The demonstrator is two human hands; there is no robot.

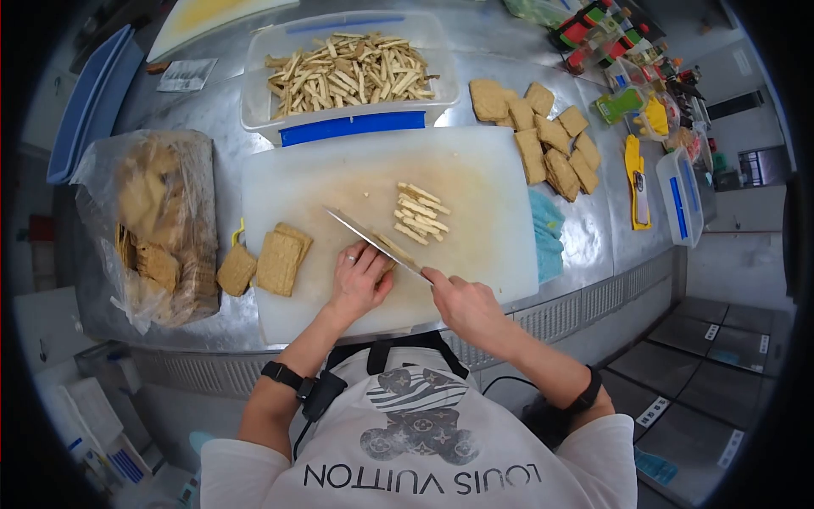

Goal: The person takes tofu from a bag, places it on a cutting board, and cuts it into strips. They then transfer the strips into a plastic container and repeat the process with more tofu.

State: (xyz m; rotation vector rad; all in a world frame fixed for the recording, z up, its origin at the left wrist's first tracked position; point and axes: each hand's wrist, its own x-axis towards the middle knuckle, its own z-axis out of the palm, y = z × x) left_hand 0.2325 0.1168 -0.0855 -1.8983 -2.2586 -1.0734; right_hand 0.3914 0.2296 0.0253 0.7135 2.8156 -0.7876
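Observation:
My right hand (466, 307) is wrapped round the handle of a kitchen knife (360, 227), whose blade slants across the white cutting board (288, 178). Beside the blade, the bent fingers of my left hand (359, 278) press down on a brown slab that looks like dried tofu (391, 265), mostly hidden under them. A thin slice (394, 248) lies along the blade's far side. Farther up the board is a small group of cut strips (421, 212). Two stacked whole slabs (280, 261) rest at the board's left edge, with another slab (236, 270) next to them.
Behind the board stands a clear plastic bin (256, 93) full of strips. More slabs (555, 136) are piled at the upper right, above a teal cloth (547, 233). A plastic bag of slabs (161, 220) sits left. Bottles (585, 38) and a yellow glove (636, 161) are far right.

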